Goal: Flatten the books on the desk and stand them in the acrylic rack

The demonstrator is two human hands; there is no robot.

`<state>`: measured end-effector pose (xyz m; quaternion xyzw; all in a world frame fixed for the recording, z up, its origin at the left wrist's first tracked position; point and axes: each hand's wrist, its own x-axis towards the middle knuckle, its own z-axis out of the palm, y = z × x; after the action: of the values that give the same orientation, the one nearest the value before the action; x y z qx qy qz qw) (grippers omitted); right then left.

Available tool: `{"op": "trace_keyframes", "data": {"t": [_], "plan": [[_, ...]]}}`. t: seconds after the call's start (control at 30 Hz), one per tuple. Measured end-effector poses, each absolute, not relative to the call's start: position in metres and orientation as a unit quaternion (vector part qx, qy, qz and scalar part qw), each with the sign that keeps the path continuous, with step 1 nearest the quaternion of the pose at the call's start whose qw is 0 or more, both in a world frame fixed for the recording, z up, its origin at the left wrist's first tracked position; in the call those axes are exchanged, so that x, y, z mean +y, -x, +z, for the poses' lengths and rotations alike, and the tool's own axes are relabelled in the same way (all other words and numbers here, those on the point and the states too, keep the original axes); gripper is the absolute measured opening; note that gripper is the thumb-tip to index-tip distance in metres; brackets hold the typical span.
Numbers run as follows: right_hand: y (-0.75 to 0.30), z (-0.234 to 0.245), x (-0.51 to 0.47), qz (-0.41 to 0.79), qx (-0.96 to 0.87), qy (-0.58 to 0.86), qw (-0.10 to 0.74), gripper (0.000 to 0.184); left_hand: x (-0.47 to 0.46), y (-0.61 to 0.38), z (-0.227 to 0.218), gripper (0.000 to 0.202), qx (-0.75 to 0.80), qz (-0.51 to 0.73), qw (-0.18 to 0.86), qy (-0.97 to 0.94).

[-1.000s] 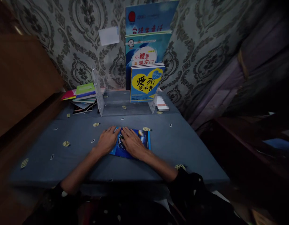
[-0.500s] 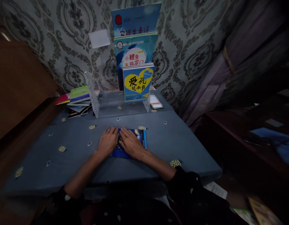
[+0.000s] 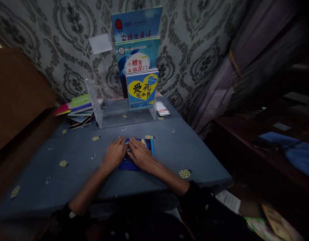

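A thin blue book (image 3: 147, 148) lies flat on the blue-grey tablecloth (image 3: 69, 174) in front of me. My left hand (image 3: 115, 154) rests palm down on its left part, fingers stretched out. My right hand (image 3: 141, 155) lies flat on the book's middle, fingers spread, beside the left hand. Neither hand grips anything. Behind the book stands a clear acrylic rack (image 3: 101, 110) holding three upright blue books, the front one with a yellow heart (image 3: 141, 88).
A stack of several flat books (image 3: 79, 108) lies left of the rack. A wooden board (image 3: 19, 97) leans at the left. Patterned wallpaper is behind, a curtain (image 3: 244, 57) at the right. Papers (image 3: 267, 221) lie on the floor at the lower right.
The hands stay flat on the blue book. The view has swung to the right, so everything on the table sits further left in the picture.
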<state>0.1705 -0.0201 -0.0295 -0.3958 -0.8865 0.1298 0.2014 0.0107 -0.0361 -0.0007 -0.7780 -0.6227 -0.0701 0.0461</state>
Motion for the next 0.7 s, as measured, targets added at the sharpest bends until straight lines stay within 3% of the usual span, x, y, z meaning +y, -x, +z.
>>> {"op": "trace_keyframes", "data": {"t": [0.7], "plan": [[-0.19, -0.034, -0.022, 0.104, -0.881, 0.403, 0.225, 0.051, -0.036, -0.024, -0.002, 0.036, -0.588, -0.072, 0.065, 0.803]]}}
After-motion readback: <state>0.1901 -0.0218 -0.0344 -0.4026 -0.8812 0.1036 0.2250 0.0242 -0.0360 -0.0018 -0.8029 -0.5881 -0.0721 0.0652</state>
